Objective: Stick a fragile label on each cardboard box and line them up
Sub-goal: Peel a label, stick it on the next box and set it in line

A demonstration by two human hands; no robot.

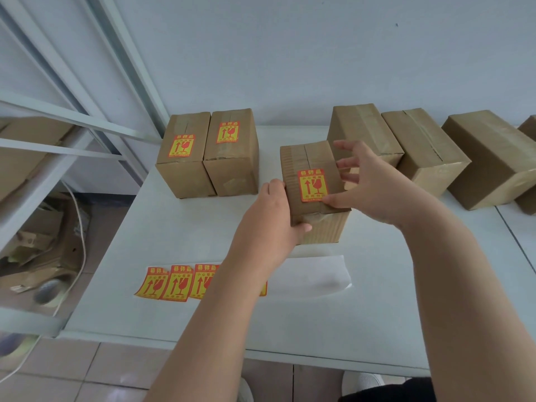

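A cardboard box [304,163] with a red and yellow fragile label [311,185] on top sits mid-table. My left hand [275,210] grips its left side, thumb wrapped round the near corner. My right hand [368,184] hovers over its right edge with fingers spread, thumb touching the label's corner. Two labelled boxes [185,158] [232,152] stand side by side at the back left. Three plain boxes [359,126] [426,149] [493,158] stand in a row at the back right. A strip of fragile labels [174,282] lies on the near table, partly hidden by my left forearm.
The white table [290,320] meets a wall behind. White backing paper [319,274] lies beside the labels. A further box [529,166] shows at the far right edge. A metal shelf frame [58,134] with cardboard stands left, with scraps and a tape roll [48,291] on the floor.
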